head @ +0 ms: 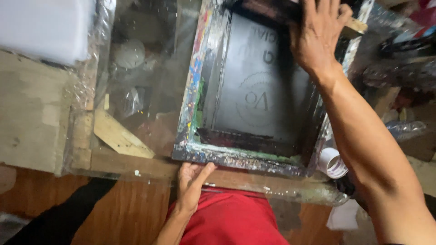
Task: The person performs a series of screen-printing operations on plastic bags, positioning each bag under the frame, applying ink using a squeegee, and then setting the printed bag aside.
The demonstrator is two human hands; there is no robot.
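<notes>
1. Right hand [318, 34] is closed over the squeegee [290, 11] at the far end of the screen frame [236, 156], fingers wrapped over its top edge, thumb side toward the mesh.
2. Left hand [190, 181] lies flat and open, holding nothing; fingertips and thumb press the bench [136, 165] edge, touching the near rail of the frame.
3. The mesh [263, 90] lies between the two hands: below the right hand, just beyond the left. A dark ink [240, 138] band sits along the near end, just beyond the left fingertips.
4. Doing it well, by my judgement: keep the blade square across the mesh, even pressure both ends, steady tilt, one smooth stroke, no stop mid-way.
5. Left hand should keep the near rail pinned so the frame cannot creep; fingers stay off the mesh.
6. Risk: the grip sits toward the blade's right end, so pressure may go uneven across the print.
7. Beside the right forearm, a white tape roll [334, 163] lies at the frame's near right corner. Wooden wedge [120, 136] lies left of the left hand, well apart.
</notes>
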